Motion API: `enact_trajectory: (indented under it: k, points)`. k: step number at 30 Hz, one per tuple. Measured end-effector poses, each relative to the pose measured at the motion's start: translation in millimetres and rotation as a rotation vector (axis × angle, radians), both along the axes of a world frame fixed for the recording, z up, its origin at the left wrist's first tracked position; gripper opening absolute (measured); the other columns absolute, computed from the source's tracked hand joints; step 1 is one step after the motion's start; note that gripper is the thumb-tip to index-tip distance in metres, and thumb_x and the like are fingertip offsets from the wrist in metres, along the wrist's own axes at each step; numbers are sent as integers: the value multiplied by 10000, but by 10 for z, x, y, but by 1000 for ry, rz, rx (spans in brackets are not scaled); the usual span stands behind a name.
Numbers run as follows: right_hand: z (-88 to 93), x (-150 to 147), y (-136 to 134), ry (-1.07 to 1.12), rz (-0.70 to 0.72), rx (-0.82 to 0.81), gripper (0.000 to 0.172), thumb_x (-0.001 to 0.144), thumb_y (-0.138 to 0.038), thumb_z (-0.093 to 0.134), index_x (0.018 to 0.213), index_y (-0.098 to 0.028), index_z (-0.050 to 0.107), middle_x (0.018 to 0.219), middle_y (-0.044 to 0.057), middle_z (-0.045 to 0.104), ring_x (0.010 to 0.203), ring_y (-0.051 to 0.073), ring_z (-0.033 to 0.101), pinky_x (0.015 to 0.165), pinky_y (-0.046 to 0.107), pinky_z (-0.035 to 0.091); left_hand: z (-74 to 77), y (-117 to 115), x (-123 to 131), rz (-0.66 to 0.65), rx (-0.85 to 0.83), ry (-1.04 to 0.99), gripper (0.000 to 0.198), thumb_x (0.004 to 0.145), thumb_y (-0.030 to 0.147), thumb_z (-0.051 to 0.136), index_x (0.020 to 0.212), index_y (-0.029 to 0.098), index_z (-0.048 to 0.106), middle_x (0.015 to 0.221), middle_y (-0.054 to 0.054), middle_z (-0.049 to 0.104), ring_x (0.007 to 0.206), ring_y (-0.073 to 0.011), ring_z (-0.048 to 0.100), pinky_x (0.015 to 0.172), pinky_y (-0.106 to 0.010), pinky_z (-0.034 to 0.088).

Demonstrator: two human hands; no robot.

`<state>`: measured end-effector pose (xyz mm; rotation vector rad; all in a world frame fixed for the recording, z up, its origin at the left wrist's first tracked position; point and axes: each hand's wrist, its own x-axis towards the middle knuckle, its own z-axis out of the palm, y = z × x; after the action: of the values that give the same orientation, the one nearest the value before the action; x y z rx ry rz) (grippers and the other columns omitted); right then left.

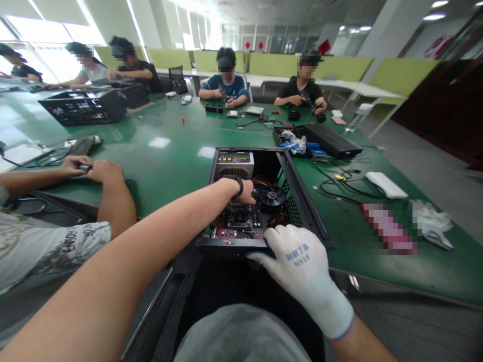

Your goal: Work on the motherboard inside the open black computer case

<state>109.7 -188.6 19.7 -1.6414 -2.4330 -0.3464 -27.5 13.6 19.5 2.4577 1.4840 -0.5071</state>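
Note:
An open black computer case point(307, 203) lies on its side at the near edge of the green table. Inside are a silver power supply point(234, 166), a motherboard point(240, 217) and a round black fan point(271, 196). My left hand point(247, 192), bare with a black band on the wrist, reaches down into the case between the power supply and the fan. Its fingertips are hidden, so I cannot see what they touch. My right hand point(294, 254) wears a white glove and grips the near rim of the case, thumb outside and fingers over the edge.
Black cables point(332, 186), a white box-like object point(385, 185), a pink pack point(388, 229) and a loose glove point(432, 223) lie to the right. Behind sits a black tray point(279, 136) holding gloves. A neighbour's hands point(94, 168) are at left; other people sit across the table.

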Motion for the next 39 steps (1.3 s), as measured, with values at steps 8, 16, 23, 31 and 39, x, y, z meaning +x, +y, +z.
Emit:
enact_trajectory:
  k: [8,16,23,31,39]
  points:
    - [22,38,225,-44,-10,17,499,859,-702,484,811,-217,593,769,45,626,732,192,541,653,330,212,309,175,-39,29,200,-203,545,852,475,478,1220,100,619,1201,-169,685,1082,-255,652,879,-279,491]
    - [131,56,1414,-97,-80,-82,644,877,-753,346,1012,-189,626,970,120,681,895,246,608,713,329,312,823,294,-300,269,445,-489,401,922,427,389,1151,167,590,1129,-115,689,1051,-230,626,907,-293,463]
    - [239,-74,2472,-83,-174,-124,563,908,-629,468,1174,-149,595,1176,118,622,1073,232,577,932,413,420,836,251,-411,329,461,-566,317,922,410,394,1049,194,588,1028,-81,698,951,-211,625,829,-290,473]
    - [229,-109,2620,-76,-178,-117,469,920,-521,539,1228,-169,575,1218,92,592,1081,212,579,944,451,472,713,181,-523,370,466,-618,240,899,385,439,1013,205,550,973,-73,695,908,-210,636,785,-298,479]
    - [116,-40,2074,-75,-133,-47,522,896,-616,493,1112,-152,597,1087,142,643,1023,251,574,863,371,377,855,95,-465,403,411,-682,361,901,392,418,1178,166,471,1094,-121,681,1002,-233,632,856,-327,477]
